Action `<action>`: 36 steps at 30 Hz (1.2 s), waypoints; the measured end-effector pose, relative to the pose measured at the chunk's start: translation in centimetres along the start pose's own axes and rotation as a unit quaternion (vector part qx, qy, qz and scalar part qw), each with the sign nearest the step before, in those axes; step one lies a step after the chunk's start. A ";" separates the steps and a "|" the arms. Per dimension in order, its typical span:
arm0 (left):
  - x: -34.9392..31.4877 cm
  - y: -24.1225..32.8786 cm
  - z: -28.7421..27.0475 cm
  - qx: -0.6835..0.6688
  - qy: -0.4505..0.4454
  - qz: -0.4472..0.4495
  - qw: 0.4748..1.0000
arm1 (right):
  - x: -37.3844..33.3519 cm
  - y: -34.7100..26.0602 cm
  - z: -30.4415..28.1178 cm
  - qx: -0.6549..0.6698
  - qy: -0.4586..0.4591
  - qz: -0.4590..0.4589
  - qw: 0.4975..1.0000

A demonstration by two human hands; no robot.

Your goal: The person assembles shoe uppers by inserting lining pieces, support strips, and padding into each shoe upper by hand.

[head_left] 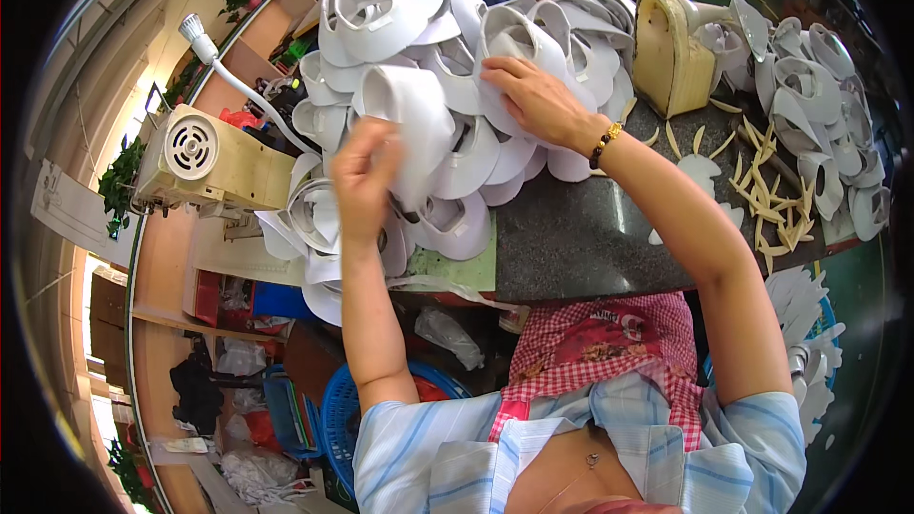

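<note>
A large heap of white shoe uppers (460,227) covers the left and middle of the dark worktop. Held up in front of the heap is one white shoe upper (415,128), smeared by motion. My left hand (367,167) is closed on its near left edge, the fingers blurred. Farther right, my right hand (543,100) grips the edge of another white shoe upper (509,33) at the top of the pile. Its fingers lie over the rim, and the thumb is hidden.
A cream sewing machine (214,157) stands at the left, below a bendable lamp (198,38). Another cream machine part (671,52) is at the back right. Beside it lie cream curved strips (771,195) and more white uppers (804,109). A blue basket (340,419) is below the table.
</note>
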State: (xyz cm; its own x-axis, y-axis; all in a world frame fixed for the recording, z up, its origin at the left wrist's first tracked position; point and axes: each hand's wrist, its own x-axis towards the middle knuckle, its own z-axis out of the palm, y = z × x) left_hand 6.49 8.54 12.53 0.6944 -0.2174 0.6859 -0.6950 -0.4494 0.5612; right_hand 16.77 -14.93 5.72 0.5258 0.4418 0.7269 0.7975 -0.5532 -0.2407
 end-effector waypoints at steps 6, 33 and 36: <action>-3.6 4.9 4.6 0.050 -0.092 0.118 0.987 | -3.5 -1.9 -4.1 0.068 0.131 -0.002 0.989; -0.4 5.2 31.0 -0.048 -0.501 0.261 0.823 | -28.0 1.5 -12.3 -0.259 -0.135 0.357 0.887; 2.0 4.3 32.2 0.005 -0.608 0.251 0.753 | -27.6 2.3 -12.6 -0.263 -0.137 0.354 0.887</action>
State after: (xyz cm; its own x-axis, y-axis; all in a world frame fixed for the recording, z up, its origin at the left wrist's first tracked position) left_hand 10.92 -21.70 1.41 0.0056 -0.9923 -0.1238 -0.9297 -0.0507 0.3647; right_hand 0.40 -37.26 -6.79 0.9493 -0.0336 0.3125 0.0272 -0.9817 -0.1884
